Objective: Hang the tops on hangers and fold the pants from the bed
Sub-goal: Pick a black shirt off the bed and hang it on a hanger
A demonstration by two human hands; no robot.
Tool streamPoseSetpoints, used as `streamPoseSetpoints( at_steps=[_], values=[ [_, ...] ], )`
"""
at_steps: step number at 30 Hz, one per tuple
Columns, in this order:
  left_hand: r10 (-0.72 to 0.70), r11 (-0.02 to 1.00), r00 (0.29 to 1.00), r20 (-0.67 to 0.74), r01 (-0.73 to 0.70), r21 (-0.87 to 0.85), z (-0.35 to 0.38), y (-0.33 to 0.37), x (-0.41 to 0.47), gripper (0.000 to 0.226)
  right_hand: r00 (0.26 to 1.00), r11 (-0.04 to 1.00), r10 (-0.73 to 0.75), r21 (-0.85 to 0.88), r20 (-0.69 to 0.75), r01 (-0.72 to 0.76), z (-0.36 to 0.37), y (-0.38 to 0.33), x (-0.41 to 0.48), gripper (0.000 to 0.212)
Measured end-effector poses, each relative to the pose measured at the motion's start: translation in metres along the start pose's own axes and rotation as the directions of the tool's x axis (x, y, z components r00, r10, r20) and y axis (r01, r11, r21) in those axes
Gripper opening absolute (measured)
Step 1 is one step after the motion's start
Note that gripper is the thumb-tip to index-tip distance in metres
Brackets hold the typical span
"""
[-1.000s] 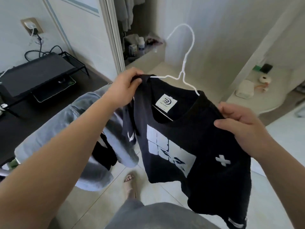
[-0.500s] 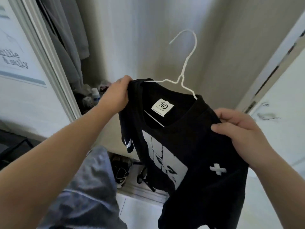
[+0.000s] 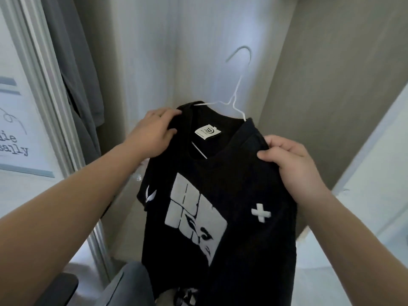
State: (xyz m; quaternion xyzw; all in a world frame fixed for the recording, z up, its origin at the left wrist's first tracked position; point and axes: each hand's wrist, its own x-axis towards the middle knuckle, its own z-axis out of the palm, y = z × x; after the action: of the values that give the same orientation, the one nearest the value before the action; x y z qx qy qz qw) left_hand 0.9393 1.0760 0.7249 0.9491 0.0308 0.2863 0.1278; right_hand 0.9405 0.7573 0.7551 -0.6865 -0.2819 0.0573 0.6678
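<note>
One black T-shirt (image 3: pixel 238 173), one white hanger (image 3: pixel 232 102), two hands (left (image 3: pixel 152 133), right (image 3: pixel 293 164)) — and one grey garment (image 3: pixel 81 85).

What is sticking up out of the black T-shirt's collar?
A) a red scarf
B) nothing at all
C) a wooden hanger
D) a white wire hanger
D: the hook of the white wire hanger rises above the collar of the black T-shirt, which the left hand and right hand grip at the shoulders.

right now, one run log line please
black t-shirt on white wire hanger; left hand grips one shoulder; right hand grips the other; hook not hung
</note>
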Motion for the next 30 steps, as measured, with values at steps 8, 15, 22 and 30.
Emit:
streamPoseSetpoints(
  at_steps=[8, 15, 22, 30],
  values=[
    [0.067, 0.913, 0.995, -0.08, -0.093, -0.398, -0.038, 0.044, -0.008, 0.028, 0.99, 0.989, -0.138, 0.055, -0.022, 0.139, 0.061, -0.044, 0.089, 0.031],
    [0.035, 0.899, 0.989, -0.143, -0.094, -0.427, -0.079, 0.049, 0.014, 0.034, 0.965, 0.965, -0.256, 0.041, -0.05, 0.258, 0.087, -0.095, 0.168, 0.025],
    [0.087, 0.961, 0.978, -0.188, -0.132, -0.242, -0.121, 0.08, 0.072, 0.044, 0.94, 0.942, -0.321, 0.065, -0.117, 0.329, 0.099, -0.181, 0.25, 0.034],
    [0.004, 0.996, 0.945, -0.328, 0.027, 0.089, -0.157, 0.102, 0.163, 0.033, 0.905, 0.911, -0.398, 0.058, -0.149, 0.409, 0.088, -0.27, 0.321, 0.011]
  ],
)
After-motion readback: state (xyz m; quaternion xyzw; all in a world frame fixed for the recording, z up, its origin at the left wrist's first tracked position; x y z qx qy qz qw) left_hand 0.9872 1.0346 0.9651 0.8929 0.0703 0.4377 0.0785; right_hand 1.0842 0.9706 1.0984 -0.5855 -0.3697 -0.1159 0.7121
